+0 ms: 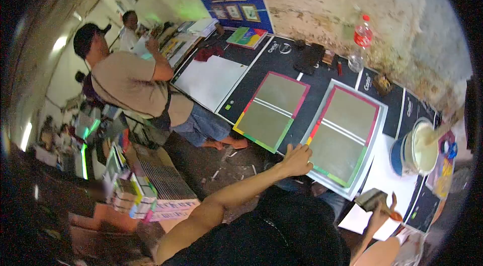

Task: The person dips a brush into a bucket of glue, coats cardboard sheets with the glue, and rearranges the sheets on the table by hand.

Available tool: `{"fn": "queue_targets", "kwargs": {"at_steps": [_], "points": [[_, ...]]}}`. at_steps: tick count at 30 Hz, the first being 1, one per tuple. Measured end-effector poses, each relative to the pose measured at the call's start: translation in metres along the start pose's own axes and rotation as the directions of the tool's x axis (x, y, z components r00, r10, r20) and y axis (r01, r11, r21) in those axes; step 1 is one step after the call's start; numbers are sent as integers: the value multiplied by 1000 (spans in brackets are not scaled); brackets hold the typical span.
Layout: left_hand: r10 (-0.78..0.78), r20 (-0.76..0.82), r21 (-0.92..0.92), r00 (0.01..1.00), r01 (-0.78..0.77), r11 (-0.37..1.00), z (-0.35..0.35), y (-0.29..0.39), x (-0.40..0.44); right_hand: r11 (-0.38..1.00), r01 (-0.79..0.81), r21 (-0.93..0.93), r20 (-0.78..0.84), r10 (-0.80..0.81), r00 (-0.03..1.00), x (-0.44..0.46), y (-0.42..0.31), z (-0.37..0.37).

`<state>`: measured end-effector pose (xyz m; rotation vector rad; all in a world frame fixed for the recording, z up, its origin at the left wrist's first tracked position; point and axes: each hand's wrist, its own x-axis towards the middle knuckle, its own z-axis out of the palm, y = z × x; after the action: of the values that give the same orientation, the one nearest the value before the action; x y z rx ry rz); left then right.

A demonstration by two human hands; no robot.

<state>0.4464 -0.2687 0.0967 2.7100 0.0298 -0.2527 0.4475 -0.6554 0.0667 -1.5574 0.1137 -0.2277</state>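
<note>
My left hand [297, 160], its fingers bent, is at the lower left edge of a grey board [347, 135] with a coloured border and a white centre strip, which lies on a larger pale sheet. What its fingertips hold, if anything, is too small to make out. My right hand [378, 219] grips a wide brush [374, 199] above white paper [356, 218] at the lower right. Left of the first board lies a second bordered board [271, 111]. A bucket of pale paste [425, 148] with a stick in it stands at the right.
A plastic bottle [360, 45] stands by the wall. Dark items [311, 58] and a colourful book [247, 37] lie along the table's back. A white sheet [210, 81] is on the left part. One person [126, 80] stands left, another [129, 32] beyond. Stacked books [136, 195] are lower left.
</note>
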Motion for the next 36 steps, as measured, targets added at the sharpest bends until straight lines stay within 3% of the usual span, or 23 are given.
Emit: {"fn": "queue_targets", "kwargs": {"at_steps": [2,3,6,8,9,12,14,16,18,20,22,25,27,30,31,32,33,34,35,36], "points": [[-19,-17,-98,1000,17,995,-3,-8,7,999,51,-17,-38,-52,998,12,-16,-5],[28,-131,-60,991,-36,998,0,-11,12,997,67,-35,-54,-69,996,18,-27,8],[144,-137,-92,980,-157,983,-10,-2,36,985,172,19,54,-173,983,50,-28,81],[144,-71,3,987,-144,990,0,3,46,896,379,-231,142,-355,924,66,-29,141],[146,-34,56,989,-144,988,4,6,50,944,291,-155,211,-257,943,68,-29,167],[117,-26,46,993,-116,992,12,9,55,911,350,-218,314,-275,909,93,16,179],[109,-42,58,993,-106,993,7,11,51,746,544,-383,324,-443,836,119,71,125],[109,-70,62,992,-104,993,9,10,51,849,427,-311,240,-364,900,111,62,70],[106,-56,6,993,-106,994,14,7,54,885,162,-437,139,-112,984,115,83,-24],[73,-15,-60,997,-74,995,5,3,63,856,224,-466,-22,-265,964,59,-1,-22],[-9,65,-143,998,18,990,-16,-1,66,902,128,-412,-212,-232,949,28,-15,-40],[-194,-289,-384,938,72,920,-7,-11,98,970,13,-244,-376,-107,920,-3,-19,-39],[-297,-212,-456,931,175,873,1,-18,140,989,-31,-145,-421,-33,907,-17,-15,-33],[-325,15,-448,946,296,843,7,-21,186,998,-64,-5,-439,55,897,-23,-9,-25],[-368,-50,-396,928,320,861,20,-21,196,995,-88,49,-464,101,880,-18,-8,-17],[-188,45,-191,981,193,962,38,-37,225,995,-53,88,-414,85,906,-16,4,-24],[55,-30,-158,998,-59,986,89,-66,252,994,-71,78,-458,99,883,-24,-9,-15],[1,17,-171,1000,1,985,71,-67,245,994,-90,70,-501,113,858,-31,-23,-4],[-52,63,-179,997,63,982,49,-65,235,966,-17,260,-330,105,938,-11,74,-69],[-105,110,-182,988,124,976,27,-63,224,991,-11,136,-383,62,922,-19,-16,11]]}}
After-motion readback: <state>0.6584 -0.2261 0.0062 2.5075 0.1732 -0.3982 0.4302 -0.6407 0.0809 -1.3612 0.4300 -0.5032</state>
